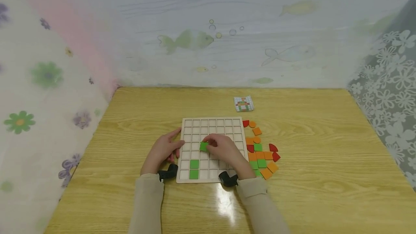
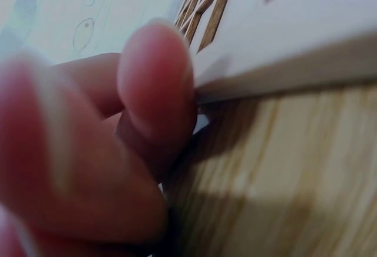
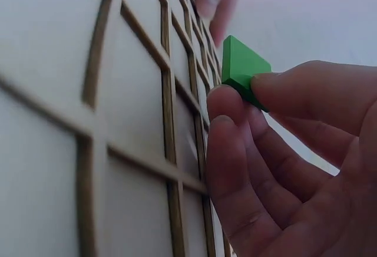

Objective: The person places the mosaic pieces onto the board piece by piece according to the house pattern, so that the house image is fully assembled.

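Note:
A wooden grid board [image 1: 212, 124] lies on the table, with a green square tile [image 1: 194, 164] and another green square [image 1: 194, 174] in its lower left cells. Over the board, my right hand [image 1: 224, 149] pinches a green square tile [image 3: 244, 65] between thumb and fingertips. In the right wrist view this tile is tilted and raised off the grid. My left hand [image 1: 164, 149] rests at the board's left edge, fingers extended along it and thumb touching the frame. The left wrist view shows the fingertips [image 2: 156, 74] right against the board's side.
Orange, green and red tiles [image 1: 268, 155], squares and rounded pieces, lie in a loose cluster beside the board's right edge. Behind the board is a small pattern card [image 1: 243, 103] with a coloured figure. Printed cloth [image 1: 227, 46] hangs behind the wooden table [image 1: 325, 147].

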Available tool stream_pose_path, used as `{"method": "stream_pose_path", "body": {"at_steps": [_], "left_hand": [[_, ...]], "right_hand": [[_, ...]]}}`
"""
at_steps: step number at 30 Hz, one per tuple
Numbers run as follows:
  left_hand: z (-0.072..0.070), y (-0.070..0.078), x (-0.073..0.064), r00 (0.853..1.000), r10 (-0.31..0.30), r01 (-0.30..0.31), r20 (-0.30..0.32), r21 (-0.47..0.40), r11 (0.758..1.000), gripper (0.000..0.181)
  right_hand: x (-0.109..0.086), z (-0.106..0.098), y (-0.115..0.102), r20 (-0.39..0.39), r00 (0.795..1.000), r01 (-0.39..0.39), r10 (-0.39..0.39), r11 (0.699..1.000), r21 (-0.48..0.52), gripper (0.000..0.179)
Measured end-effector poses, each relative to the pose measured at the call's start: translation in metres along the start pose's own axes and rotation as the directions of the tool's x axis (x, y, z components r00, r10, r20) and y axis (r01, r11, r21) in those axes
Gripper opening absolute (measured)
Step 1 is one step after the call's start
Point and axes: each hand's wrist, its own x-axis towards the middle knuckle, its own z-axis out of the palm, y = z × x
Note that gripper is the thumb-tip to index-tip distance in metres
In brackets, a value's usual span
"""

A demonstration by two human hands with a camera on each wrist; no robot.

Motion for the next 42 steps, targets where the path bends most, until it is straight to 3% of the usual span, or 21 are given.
{"method": "stream_pose_path", "body": {"at_steps": [14,23,42], "left_hand": [[-0.002,0.002,-0.003,1.000,0.018,-0.018,-0.002,-0.005,1.000,0.059],[-0.002,0.002,-0.003,1.000,0.023,-0.023,-0.005,-0.011,1.000,0.056],[0.000,0.002,-0.003,0.999,0.043,-0.043,-0.002,-0.008,0.999,0.057]], "right_hand": [[-0.002,0.015,-0.017,-0.019,0.999,0.047,-0.047,0.999,-0.022,0.012],[-0.004,0.018,-0.025,-0.030,0.999,0.035,-0.039,0.992,-0.119,0.011],[-0.003,0.025,-0.024,-0.016,0.998,0.059,-0.063,0.984,-0.167,0.008]]}}
